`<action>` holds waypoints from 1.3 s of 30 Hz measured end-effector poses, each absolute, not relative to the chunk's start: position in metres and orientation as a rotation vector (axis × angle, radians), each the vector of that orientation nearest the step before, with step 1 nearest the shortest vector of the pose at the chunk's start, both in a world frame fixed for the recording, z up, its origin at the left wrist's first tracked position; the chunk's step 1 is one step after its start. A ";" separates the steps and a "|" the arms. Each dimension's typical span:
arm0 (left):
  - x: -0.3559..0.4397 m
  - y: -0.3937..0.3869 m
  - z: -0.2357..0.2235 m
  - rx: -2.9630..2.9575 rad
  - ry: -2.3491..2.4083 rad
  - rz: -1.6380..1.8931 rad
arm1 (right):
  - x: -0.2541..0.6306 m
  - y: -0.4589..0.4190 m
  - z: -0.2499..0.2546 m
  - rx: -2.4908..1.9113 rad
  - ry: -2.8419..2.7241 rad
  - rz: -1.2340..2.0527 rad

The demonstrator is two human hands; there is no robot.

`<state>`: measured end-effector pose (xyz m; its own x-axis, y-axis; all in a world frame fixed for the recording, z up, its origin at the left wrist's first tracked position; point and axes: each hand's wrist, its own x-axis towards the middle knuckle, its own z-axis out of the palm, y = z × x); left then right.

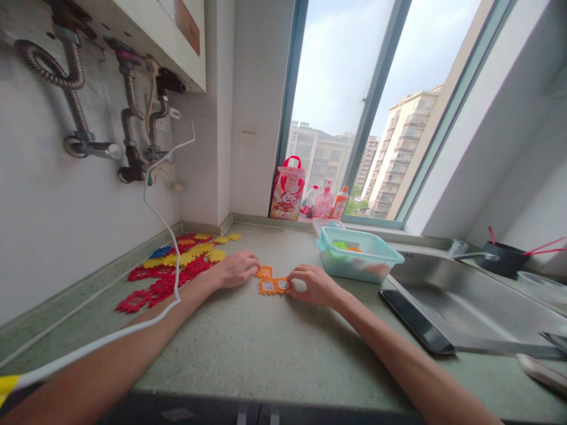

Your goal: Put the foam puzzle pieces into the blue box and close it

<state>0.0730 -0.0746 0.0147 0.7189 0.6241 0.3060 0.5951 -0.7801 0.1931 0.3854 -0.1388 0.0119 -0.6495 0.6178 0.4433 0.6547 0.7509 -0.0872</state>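
Near the middle of the speckled bench (266, 360), two orange pieces (267, 287) with toothed edges lie side by side, joined in a short row, each with a pale patterned square in its centre, and a plain orange tile (264, 272) sits just behind the left end of that row, close against it. The right hand (312, 285) has its fingers drawn narrow on the right end of the row, thumb at the near side, holding the rightmost piece by its edge. From the other side the left hand (234, 270) reaches in low, palm down, with its fingertips at the left edge of the orange tile; whether they pinch it or only touch it I cannot tell. Left of that hand spreads a loose heap of red pieces (165, 286), with yellow pieces (186, 258) among and behind them and a blue piece (160, 252) toward the wall. A white cable (88, 352) hangs down from the wall and passes in front of the heap and over the left forearm. Beyond the right hand stands an open teal box (349, 265) with green pieces (340, 245) and something orange inside. To its right, a black phone (416, 321) lies flat along the edge of the steel sink (436, 307).
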 end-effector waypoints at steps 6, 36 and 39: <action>0.075 -0.077 0.011 2.891 1.084 0.515 | 0.382 -0.138 0.011 -0.881 -2.365 -0.222; 0.107 -0.103 0.006 2.828 1.337 0.544 | 0.358 -0.147 0.005 -0.801 -2.397 0.021; 0.107 -0.102 0.003 2.834 1.347 0.550 | 0.353 -0.151 0.005 -0.851 -2.453 0.083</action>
